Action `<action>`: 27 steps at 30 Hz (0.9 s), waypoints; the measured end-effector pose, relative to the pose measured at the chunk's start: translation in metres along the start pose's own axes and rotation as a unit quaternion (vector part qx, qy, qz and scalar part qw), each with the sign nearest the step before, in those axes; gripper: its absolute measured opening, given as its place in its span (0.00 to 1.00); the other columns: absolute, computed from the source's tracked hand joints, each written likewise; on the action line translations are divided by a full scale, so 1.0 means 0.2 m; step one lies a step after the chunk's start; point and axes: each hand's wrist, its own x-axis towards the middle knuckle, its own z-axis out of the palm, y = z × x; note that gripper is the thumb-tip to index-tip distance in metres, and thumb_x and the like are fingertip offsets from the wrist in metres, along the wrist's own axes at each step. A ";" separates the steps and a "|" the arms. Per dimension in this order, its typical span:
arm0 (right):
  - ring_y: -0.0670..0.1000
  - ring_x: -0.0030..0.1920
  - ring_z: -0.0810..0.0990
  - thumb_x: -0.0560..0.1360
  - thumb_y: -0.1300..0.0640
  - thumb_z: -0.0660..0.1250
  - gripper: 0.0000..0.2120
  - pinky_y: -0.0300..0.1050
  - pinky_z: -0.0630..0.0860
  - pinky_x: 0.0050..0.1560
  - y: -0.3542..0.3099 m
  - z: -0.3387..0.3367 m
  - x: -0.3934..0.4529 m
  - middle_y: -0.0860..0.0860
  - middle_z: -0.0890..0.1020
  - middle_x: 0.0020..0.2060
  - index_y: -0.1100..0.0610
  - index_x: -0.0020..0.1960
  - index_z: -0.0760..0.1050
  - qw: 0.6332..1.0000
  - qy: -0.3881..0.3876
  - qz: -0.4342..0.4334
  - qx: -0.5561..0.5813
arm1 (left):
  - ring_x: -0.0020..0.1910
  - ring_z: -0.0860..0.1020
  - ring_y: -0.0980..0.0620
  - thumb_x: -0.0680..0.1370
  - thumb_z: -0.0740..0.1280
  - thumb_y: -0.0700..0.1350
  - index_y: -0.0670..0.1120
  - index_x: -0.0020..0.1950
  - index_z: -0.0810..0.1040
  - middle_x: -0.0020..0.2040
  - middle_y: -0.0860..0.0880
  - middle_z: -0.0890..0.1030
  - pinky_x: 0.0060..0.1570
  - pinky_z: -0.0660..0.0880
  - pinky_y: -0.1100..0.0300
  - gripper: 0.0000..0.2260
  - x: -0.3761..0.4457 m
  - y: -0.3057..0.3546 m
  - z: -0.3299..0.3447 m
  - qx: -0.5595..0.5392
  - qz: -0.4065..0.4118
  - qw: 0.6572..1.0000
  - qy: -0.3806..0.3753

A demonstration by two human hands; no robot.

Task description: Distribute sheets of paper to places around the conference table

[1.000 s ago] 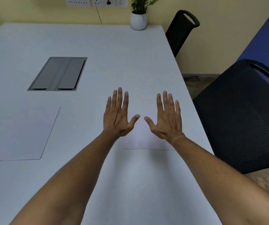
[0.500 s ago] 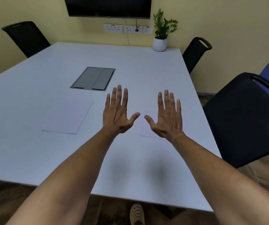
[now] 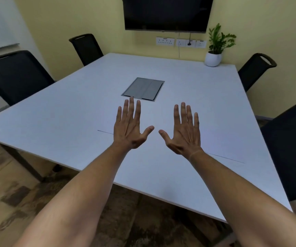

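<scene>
Left hand (image 3: 129,129) and right hand (image 3: 183,133) are hovering fingers spread, holding nothing — two sheets (image 3: 222,148) are lying white-on-white on the conference table (image 3: 72,113), edges barely showing. Risk: miscounting places, or sleeves brushing one off.

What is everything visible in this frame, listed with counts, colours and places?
Table: one, white, centre.
Sheets of paper: two faint white sheets near the hands, edges barely visible.
Cable hatch: one, grey, table middle.
Chairs: four, black, two on each side.
Potted plant: one, green in white pot, far right corner.
Screen: one, black, wall.
Sockets: white, below screen.
Left hand: open, empty.
Right hand: open, empty.
</scene>
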 end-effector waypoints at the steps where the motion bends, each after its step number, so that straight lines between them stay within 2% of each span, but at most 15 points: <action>1: 0.57 0.80 0.39 0.74 0.29 0.49 0.47 0.60 0.40 0.78 -0.05 0.01 0.01 0.57 0.41 0.80 0.56 0.81 0.38 1.000 0.000 -0.003 0.002 | 0.78 0.34 0.45 0.75 0.42 0.71 0.45 0.79 0.33 0.79 0.43 0.35 0.76 0.38 0.45 0.43 -0.01 -0.06 0.00 0.003 -0.006 1.000 -0.002; 7: 0.58 0.80 0.39 0.74 0.29 0.50 0.47 0.60 0.39 0.78 -0.44 0.11 0.11 0.58 0.41 0.80 0.57 0.81 0.39 1.000 -0.006 -0.004 0.006 | 0.78 0.34 0.45 0.75 0.44 0.71 0.45 0.79 0.33 0.79 0.43 0.34 0.76 0.37 0.46 0.43 -0.08 -0.51 0.02 0.003 -0.022 1.000 -0.007; 14: 0.57 0.80 0.39 0.73 0.28 0.45 0.47 0.60 0.39 0.78 -0.87 0.25 0.25 0.58 0.40 0.80 0.56 0.80 0.36 0.999 -0.015 0.032 -0.018 | 0.78 0.34 0.44 0.76 0.46 0.70 0.45 0.79 0.34 0.79 0.42 0.34 0.76 0.37 0.46 0.43 -0.05 -1.05 0.03 0.004 -0.014 1.000 -0.022; 20: 0.57 0.80 0.39 0.74 0.28 0.47 0.47 0.60 0.40 0.78 -1.09 0.34 0.41 0.58 0.40 0.80 0.57 0.80 0.37 0.999 -0.018 0.046 -0.021 | 0.78 0.35 0.44 0.76 0.47 0.70 0.45 0.79 0.34 0.79 0.42 0.34 0.76 0.38 0.45 0.43 0.05 -1.28 0.09 -0.007 -0.005 0.999 -0.033; 27: 0.57 0.80 0.39 0.74 0.28 0.48 0.48 0.60 0.39 0.78 -1.16 0.56 0.61 0.58 0.40 0.80 0.57 0.80 0.36 0.997 -0.037 0.068 -0.020 | 0.78 0.35 0.44 0.76 0.48 0.70 0.45 0.79 0.33 0.79 0.42 0.35 0.77 0.39 0.46 0.43 0.25 -1.45 0.28 -0.029 0.000 0.998 -0.059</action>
